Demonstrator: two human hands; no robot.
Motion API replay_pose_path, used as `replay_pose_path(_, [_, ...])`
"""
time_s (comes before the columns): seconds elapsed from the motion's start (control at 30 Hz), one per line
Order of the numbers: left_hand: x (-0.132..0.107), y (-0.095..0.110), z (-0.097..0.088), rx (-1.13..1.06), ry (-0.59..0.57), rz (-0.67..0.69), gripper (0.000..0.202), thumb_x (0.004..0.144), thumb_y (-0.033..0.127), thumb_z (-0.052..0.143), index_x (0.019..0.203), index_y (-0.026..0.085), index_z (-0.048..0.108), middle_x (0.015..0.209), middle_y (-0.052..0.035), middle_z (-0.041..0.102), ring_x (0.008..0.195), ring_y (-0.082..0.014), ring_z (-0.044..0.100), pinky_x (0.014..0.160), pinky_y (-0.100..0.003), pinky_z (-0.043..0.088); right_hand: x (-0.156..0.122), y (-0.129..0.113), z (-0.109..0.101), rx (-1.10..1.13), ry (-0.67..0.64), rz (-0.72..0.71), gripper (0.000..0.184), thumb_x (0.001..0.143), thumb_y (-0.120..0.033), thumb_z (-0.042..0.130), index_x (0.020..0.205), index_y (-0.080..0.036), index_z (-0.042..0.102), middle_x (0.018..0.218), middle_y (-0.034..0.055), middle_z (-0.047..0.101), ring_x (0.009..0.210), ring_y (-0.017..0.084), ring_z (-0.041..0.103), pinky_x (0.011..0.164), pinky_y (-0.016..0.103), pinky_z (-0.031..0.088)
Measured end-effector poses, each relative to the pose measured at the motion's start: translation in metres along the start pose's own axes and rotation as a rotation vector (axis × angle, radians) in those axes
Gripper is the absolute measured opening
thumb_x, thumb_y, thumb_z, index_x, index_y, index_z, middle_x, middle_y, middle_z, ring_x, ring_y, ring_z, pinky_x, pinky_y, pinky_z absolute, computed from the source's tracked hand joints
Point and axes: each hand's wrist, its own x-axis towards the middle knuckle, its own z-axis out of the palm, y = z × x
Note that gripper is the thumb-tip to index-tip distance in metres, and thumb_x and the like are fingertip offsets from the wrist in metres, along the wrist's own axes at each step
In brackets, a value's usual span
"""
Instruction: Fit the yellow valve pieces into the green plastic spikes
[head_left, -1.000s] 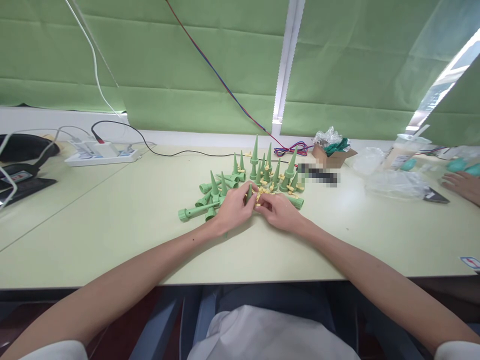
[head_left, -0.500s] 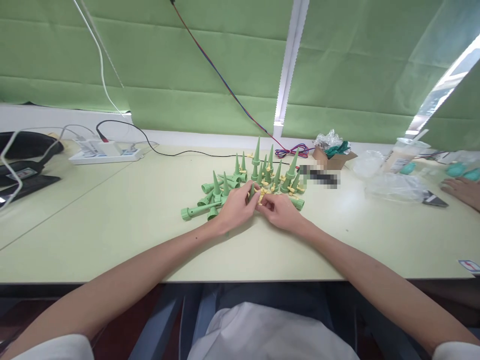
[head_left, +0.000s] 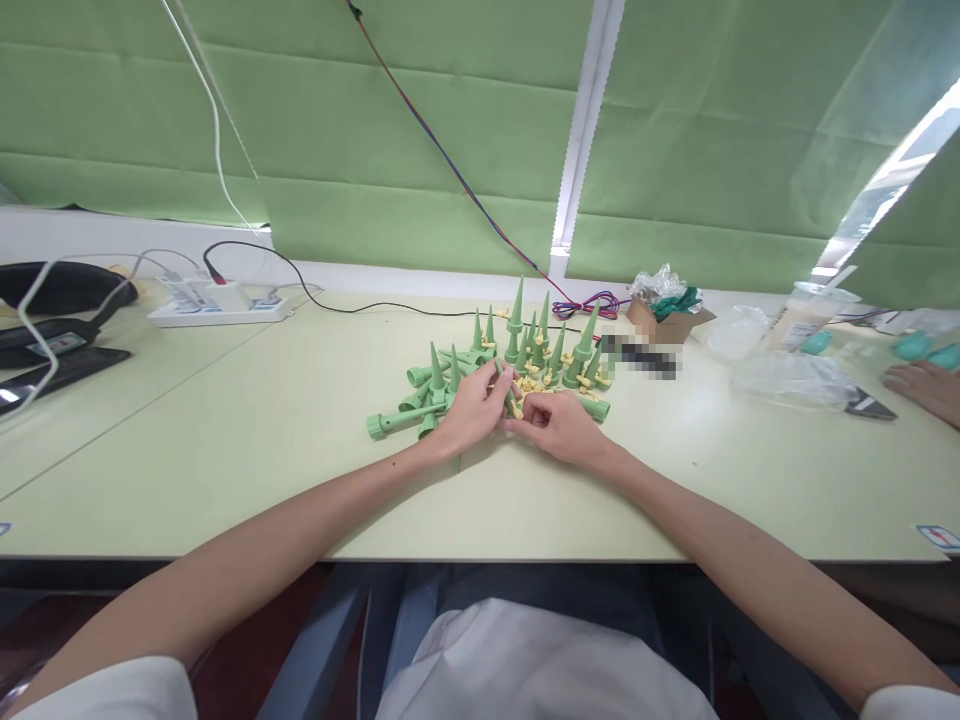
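Note:
My left hand [head_left: 480, 402] is closed on a green plastic watering spike [head_left: 511, 396], whose tip points up and away from me. At its near end sits a small yellow valve piece [head_left: 517, 410]. My right hand [head_left: 559, 422] is just to the right, thumb and fingers pinched together beside that end; what lies inside the pinch is hidden. Behind the hands, several green spikes [head_left: 586, 345] stand upright, some fitted with yellow valves. More spikes lie on their sides at the left, one [head_left: 401, 422] nearest me. Loose yellow valves [head_left: 536, 383] are heaped between the hands and the standing spikes.
A power strip [head_left: 217, 312] and black devices stand at the left. Behind are coiled wires [head_left: 592, 305] and a cardboard box [head_left: 660, 322]. A drink cup [head_left: 806, 315], plastic bags [head_left: 791, 378] and another person's hand [head_left: 922, 385] are at the right.
The spike in my left hand has tilted, bringing its yellow end into view near my right fingers. My right hand has shifted slightly, its thumb now stretching further left.

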Motion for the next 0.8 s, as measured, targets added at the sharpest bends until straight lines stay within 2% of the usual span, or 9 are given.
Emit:
replay_pose_path(0.13, [0.001, 0.001, 0.000, -0.078, 0.000, -0.067, 0.030, 0.096, 0.047, 0.045, 0.093, 0.018, 0.053, 0.087, -0.0031, 0.064, 0.044, -0.0081, 0.050, 0.034, -0.023, 0.038, -0.001, -0.002, 0.000, -0.002, 0.005, -0.013, 0.041, 0.081, -0.042, 0.069, 0.059, -0.020, 0.043, 0.050, -0.0058, 0.045, 0.048, 0.009, 0.036, 0.053, 0.025, 0.030])
replay_pose_path(0.33, [0.001, 0.003, 0.000, -0.145, -0.054, -0.126, 0.028, 0.096, 0.044, 0.049, 0.088, 0.018, 0.053, 0.064, 0.0029, 0.054, 0.039, -0.0061, 0.043, 0.034, -0.019, 0.032, -0.003, -0.006, -0.001, -0.064, 0.014, -0.067, 0.035, 0.084, -0.037, 0.064, 0.066, -0.021, 0.040, 0.052, -0.0068, 0.042, 0.049, 0.009, 0.036, 0.054, 0.025, 0.029])
replay_pose_path(0.47, [-0.001, 0.003, 0.001, -0.171, -0.126, -0.122, 0.031, 0.095, 0.048, 0.049, 0.091, 0.018, 0.055, 0.062, 0.0035, 0.054, 0.040, -0.0062, 0.044, 0.037, -0.019, 0.036, -0.005, -0.007, 0.002, -0.134, 0.021, -0.146, 0.030, 0.084, -0.028, 0.059, 0.067, -0.021, 0.035, 0.055, -0.0065, 0.041, 0.050, 0.009, 0.034, 0.053, 0.025, 0.026])
replay_pose_path(0.8, [0.000, -0.002, 0.003, -0.156, -0.156, -0.070, 0.035, 0.093, 0.051, 0.049, 0.094, 0.017, 0.055, 0.063, 0.0004, 0.061, 0.040, -0.0080, 0.045, 0.038, -0.021, 0.035, -0.008, -0.001, 0.009, -0.215, 0.064, -0.260, 0.021, 0.083, -0.021, 0.052, 0.069, -0.022, 0.037, 0.059, -0.0039, 0.047, 0.052, 0.010, 0.037, 0.054, 0.024, 0.028])
